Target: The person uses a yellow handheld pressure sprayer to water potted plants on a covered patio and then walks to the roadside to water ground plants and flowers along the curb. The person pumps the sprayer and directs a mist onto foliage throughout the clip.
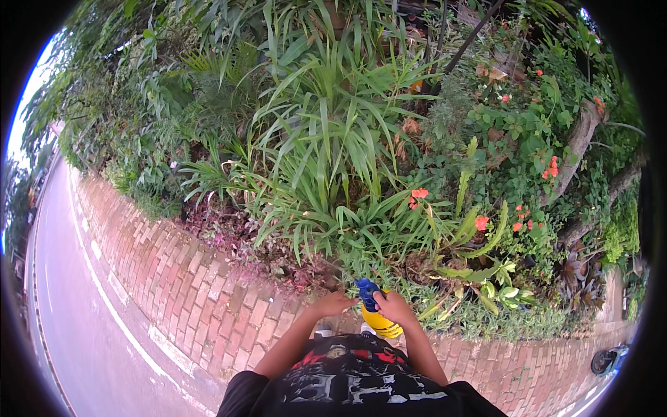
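Note:
A yellow spray bottle (380,322) with a blue pump head (366,293) is in front of my body, tilted, its blue end towards the plants. My right hand (392,306) is closed around the upper part of the bottle, with the thumb near the blue head. Just left of the blue head is my left hand (336,303), its fingers stretched towards it; whether the fingertips touch it cannot be told. Long-leaved green plants (333,130) grow before me, with low purple-leaved plants (260,250) at their left foot.
A red brick pavement (208,307) runs under my feet, bordered by a pale kerb (169,346) and a road (78,292) at left. Orange-red flowers (481,223) and flat-stemmed succulents (490,242) grow at right, near a tree trunk (576,148). Part of a motorcycle (604,360) shows far right.

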A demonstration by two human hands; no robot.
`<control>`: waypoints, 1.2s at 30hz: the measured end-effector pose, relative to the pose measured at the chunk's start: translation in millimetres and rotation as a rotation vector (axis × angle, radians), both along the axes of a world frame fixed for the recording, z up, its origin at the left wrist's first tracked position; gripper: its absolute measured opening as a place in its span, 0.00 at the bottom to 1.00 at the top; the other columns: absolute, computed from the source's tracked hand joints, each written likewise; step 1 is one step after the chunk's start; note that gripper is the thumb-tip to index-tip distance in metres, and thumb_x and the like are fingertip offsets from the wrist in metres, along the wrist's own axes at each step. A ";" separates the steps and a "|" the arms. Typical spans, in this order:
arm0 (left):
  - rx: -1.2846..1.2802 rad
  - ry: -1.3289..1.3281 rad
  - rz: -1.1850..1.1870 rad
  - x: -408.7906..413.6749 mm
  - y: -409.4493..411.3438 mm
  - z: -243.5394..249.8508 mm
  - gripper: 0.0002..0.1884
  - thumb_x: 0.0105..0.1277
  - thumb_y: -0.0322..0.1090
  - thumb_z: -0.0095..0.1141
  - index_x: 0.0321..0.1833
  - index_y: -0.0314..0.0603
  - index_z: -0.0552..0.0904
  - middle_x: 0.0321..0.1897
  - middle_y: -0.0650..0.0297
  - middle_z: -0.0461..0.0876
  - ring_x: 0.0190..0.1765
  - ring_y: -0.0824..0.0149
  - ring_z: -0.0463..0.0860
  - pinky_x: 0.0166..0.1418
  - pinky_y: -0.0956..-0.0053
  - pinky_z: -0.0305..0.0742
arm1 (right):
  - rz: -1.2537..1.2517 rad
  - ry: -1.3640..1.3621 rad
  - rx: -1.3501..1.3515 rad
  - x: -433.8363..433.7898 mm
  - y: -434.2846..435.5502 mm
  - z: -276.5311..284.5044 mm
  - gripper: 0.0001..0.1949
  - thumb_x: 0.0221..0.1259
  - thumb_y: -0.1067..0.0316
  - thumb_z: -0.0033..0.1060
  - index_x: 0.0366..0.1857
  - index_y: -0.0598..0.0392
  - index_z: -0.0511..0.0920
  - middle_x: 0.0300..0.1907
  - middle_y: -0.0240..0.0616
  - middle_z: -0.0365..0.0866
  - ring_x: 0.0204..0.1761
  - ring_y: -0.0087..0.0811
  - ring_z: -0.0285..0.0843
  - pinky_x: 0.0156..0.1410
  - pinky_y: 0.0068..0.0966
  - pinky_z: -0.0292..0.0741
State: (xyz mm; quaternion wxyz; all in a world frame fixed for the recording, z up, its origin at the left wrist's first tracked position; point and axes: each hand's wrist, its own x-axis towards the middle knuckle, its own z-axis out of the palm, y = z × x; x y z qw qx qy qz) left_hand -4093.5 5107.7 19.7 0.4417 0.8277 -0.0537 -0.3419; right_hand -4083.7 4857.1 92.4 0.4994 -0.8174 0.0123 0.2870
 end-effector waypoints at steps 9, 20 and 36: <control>0.088 -0.018 -0.091 -10.3 0.3 -27.7 0.50 0.68 0.75 0.50 0.58 0.17 0.77 0.53 0.34 0.84 0.58 0.40 0.84 0.62 0.54 0.76 | -0.393 0.007 0.017 -40.3 4.9 -50.2 0.28 0.79 0.43 0.47 0.24 0.58 0.77 0.17 0.33 0.76 0.17 0.25 0.74 0.26 0.25 0.72; 0.021 0.097 -0.234 -7.6 -24.6 -14.6 0.48 0.68 0.74 0.53 0.57 0.18 0.77 0.45 0.41 0.86 0.49 0.50 0.86 0.53 0.58 0.79 | -0.517 0.006 0.072 -71.6 -5.6 -51.8 0.30 0.80 0.41 0.46 0.26 0.59 0.79 0.18 0.34 0.77 0.19 0.28 0.76 0.29 0.28 0.72; -0.002 0.262 -0.236 1.7 -55.5 2.2 0.55 0.70 0.68 0.57 0.77 0.15 0.58 0.63 0.38 0.80 0.63 0.53 0.82 0.65 0.65 0.77 | -0.803 0.052 0.216 -92.6 -35.3 -43.3 0.29 0.81 0.43 0.42 0.28 0.59 0.79 0.18 0.33 0.76 0.18 0.26 0.74 0.25 0.27 0.70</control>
